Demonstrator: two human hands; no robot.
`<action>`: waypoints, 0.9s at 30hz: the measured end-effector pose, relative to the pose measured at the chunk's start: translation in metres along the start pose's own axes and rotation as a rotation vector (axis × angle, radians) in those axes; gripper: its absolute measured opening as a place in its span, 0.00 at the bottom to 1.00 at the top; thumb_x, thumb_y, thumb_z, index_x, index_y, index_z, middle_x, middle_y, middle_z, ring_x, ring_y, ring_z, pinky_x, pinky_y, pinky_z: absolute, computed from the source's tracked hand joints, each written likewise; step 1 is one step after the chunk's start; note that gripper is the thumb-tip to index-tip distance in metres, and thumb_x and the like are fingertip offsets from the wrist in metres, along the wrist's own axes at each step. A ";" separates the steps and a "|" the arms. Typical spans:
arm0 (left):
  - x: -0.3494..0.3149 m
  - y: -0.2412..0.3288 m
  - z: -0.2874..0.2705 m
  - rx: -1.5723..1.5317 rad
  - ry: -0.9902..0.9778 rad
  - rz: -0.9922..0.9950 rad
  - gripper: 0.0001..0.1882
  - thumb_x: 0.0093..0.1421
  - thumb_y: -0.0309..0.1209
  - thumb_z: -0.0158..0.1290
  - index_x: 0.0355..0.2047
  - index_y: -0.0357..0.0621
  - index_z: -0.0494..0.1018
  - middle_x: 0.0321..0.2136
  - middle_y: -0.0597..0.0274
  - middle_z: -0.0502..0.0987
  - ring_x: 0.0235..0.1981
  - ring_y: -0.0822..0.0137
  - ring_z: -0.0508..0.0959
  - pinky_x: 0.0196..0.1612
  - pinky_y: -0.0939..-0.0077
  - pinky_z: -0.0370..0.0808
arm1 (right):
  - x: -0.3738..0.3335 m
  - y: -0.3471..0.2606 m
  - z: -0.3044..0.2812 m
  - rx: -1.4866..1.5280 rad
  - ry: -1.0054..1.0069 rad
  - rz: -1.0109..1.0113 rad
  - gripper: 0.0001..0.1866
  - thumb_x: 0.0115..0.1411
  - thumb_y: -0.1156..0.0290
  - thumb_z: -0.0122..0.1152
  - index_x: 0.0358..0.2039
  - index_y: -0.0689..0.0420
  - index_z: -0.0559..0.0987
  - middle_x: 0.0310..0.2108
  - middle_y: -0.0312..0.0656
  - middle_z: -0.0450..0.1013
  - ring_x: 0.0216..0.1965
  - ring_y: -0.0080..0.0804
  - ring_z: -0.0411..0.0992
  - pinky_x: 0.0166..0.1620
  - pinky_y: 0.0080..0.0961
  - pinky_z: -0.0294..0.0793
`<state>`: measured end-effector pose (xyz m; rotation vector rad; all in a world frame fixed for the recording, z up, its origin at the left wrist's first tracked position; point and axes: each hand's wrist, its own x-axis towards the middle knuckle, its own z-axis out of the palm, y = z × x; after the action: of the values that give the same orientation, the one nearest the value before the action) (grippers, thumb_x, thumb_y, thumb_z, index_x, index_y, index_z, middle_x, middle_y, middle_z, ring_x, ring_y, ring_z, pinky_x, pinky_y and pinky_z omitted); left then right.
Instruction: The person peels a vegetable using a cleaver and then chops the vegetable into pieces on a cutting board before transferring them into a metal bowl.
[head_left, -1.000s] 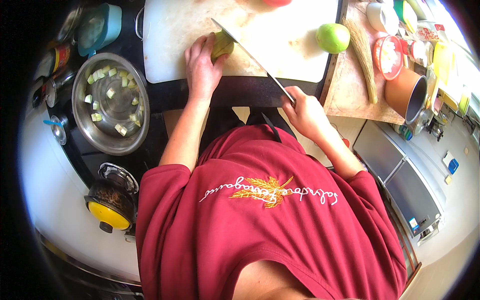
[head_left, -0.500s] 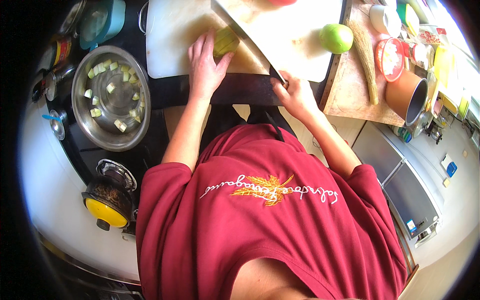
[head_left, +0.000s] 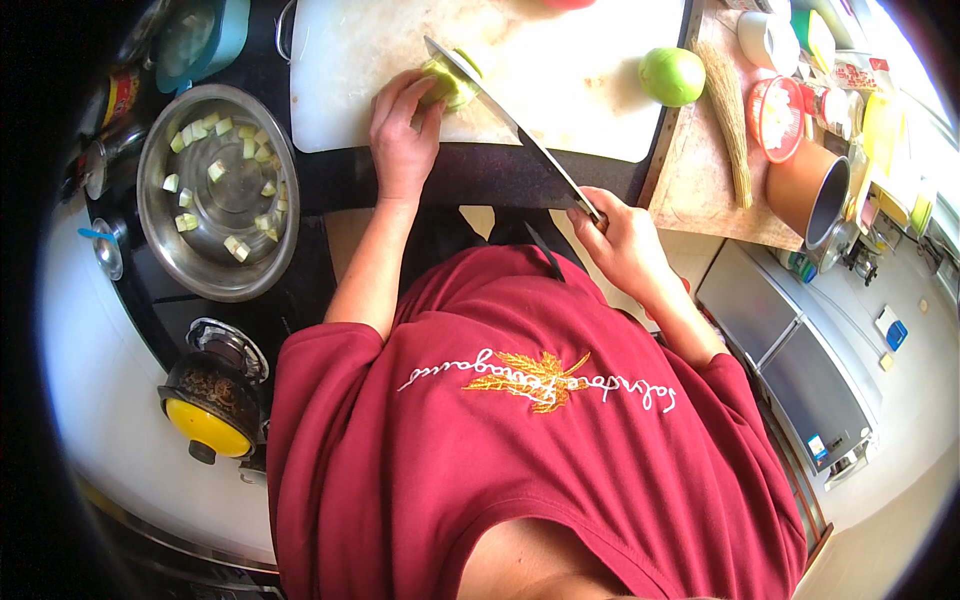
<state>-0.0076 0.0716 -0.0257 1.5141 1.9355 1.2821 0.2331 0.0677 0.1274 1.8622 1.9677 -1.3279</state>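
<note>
My left hand (head_left: 405, 140) is closed on a green-skinned fruit or vegetable piece (head_left: 450, 82) at the near side of the white cutting board (head_left: 350, 60). In my right hand (head_left: 628, 240) is the handle of a long kitchen knife (head_left: 545, 150). Its blade slants away to the left, with the tip end lying over the green piece, close to my left fingertips. How deep the edge sits in the piece, I cannot tell. A whole round green fruit or vegetable (head_left: 672, 77) rests at the board's right side.
A steel bowl (head_left: 160, 235) with several pale cubes (head_left: 217, 171) stands left of the board. Below it is a dark pot with a yellow lid (head_left: 208, 428). At right lie a straw brush (head_left: 728, 120), a red basket (head_left: 777, 120) and a copper-coloured pot (head_left: 800, 185).
My right hand has drawn the knife back toward me and right, and its tip end now lies over the green piece. That piece has turned in my left hand, showing a paler surface.
</note>
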 end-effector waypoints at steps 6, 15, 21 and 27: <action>0.000 0.001 0.002 -0.022 0.010 -0.038 0.15 0.48 0.18 0.60 0.38 0.40 0.77 0.43 0.56 0.76 0.44 0.56 0.77 0.45 0.70 0.77 | 0.000 -0.008 -0.004 -0.052 -0.074 0.048 0.17 0.59 0.62 0.57 0.44 0.59 0.74 0.22 0.55 0.74 0.29 0.54 0.75 0.34 0.43 0.74; 0.003 0.001 0.004 -0.003 0.020 -0.022 0.13 0.47 0.19 0.60 0.36 0.40 0.77 0.41 0.57 0.78 0.43 0.57 0.77 0.47 0.69 0.74 | 0.064 -0.008 0.035 -0.093 -0.036 -0.044 0.14 0.60 0.63 0.53 0.41 0.58 0.75 0.24 0.58 0.74 0.31 0.57 0.74 0.38 0.47 0.73; 0.001 -0.002 0.003 -0.025 0.023 -0.028 0.15 0.48 0.20 0.60 0.38 0.41 0.76 0.42 0.57 0.77 0.45 0.57 0.77 0.50 0.69 0.72 | 0.072 -0.002 0.052 -0.086 0.018 -0.067 0.16 0.59 0.61 0.53 0.44 0.58 0.76 0.25 0.56 0.75 0.31 0.55 0.75 0.39 0.44 0.74; 0.001 0.000 0.000 -0.083 0.046 -0.022 0.15 0.46 0.21 0.61 0.37 0.42 0.76 0.41 0.57 0.76 0.44 0.55 0.75 0.48 0.67 0.73 | 0.056 -0.012 0.034 0.083 -0.026 0.016 0.17 0.58 0.62 0.55 0.44 0.60 0.77 0.19 0.53 0.72 0.22 0.45 0.75 0.31 0.34 0.72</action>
<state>-0.0080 0.0722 -0.0257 1.4313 1.8970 1.3823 0.1945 0.0889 0.0778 1.8827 1.9089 -1.4427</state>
